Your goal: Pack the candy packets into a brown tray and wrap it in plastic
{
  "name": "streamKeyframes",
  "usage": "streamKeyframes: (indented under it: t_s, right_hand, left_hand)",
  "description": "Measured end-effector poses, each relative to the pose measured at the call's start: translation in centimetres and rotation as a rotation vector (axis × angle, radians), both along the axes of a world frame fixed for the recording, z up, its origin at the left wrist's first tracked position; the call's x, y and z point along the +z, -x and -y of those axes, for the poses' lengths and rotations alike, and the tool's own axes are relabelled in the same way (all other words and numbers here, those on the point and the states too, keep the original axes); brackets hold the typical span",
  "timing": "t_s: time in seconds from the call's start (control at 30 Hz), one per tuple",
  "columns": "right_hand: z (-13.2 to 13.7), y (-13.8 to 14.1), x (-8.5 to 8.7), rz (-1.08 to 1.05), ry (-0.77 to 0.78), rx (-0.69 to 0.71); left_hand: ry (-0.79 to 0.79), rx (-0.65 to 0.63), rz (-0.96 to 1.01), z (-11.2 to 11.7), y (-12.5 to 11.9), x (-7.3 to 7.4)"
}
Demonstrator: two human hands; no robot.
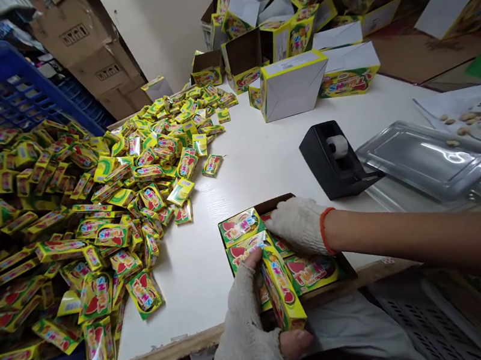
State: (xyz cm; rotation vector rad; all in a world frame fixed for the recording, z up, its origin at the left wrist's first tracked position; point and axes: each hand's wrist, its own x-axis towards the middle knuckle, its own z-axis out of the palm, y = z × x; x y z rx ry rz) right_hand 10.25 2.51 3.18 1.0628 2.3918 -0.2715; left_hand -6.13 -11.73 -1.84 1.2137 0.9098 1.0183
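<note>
An open display carton [346,270] sits at the table's near edge with rows of small yellow-green candy boxes [242,226] in it. My left hand [246,331], in a white fingerless glove, grips one candy box [283,289] between thumb and fingers, tilted over the carton's near side. Inside the carton, my gloved right hand [300,225] has its fingers bent down among the packed boxes; whatever they hold is hidden. Left of the carton, a large heap of loose candy boxes [112,234] spreads across the white table [184,286].
A blue crate [25,86] borders the heap at left. Right of the carton stand a black tape dispenser [328,160] and a clear plastic lid [428,156]. Display cartons [294,86] are piled at the back, and brown shipping boxes [82,47] are stacked behind the crate.
</note>
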Motion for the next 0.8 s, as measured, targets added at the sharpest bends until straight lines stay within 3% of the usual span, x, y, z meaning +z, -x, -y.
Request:
streamKeyframes:
  t_s: [0.17, 0.3, 0.37, 0.47, 0.57, 0.63, 0.7, 0.8]
  right_hand:
    - [0.0, -0.3, -0.9, -0.033, 0.131, 0.002]
    - [0.2, -1.1, -1.4, -0.060, 0.134, -0.034]
    - [0.0, -2.0, -1.3, -0.178, 0.178, -0.070]
    - [-0.6, -3.3, 0.0, -0.558, 0.351, -0.278]
    - [-0.8, -3.7, 2.3, -0.890, 0.517, -0.457]
    - [-0.5, -3.5, 3.4, -0.922, 0.613, -0.484]
    - [-0.3, -3.3, 4.1, -0.931, 0.636, -0.548]
    - [-0.2, -3.6, 4.6, -1.000, 0.407, -0.522]
  left_hand:
    - [-0.013, 0.026, -0.020, 0.3, -0.1, -0.3]
    - [-0.066, 0.023, -0.061, 0.4, -0.1, 0.7]
    - [-0.199, 0.062, -0.275, -0.2, -0.1, 1.7]
    - [-0.577, 0.091, -0.663, -1.8, 0.1, 3.1]
    - [-0.850, 0.019, -0.825, -3.8, 0.0, 3.6]
    - [-0.840, 0.026, -0.829, -4.7, -0.1, 3.7]
    - [-0.694, 0.144, -0.768, -5.5, -0.2, 3.8]
    - [-0.361, 0.258, -0.618, -6.6, -0.1, 4.5]
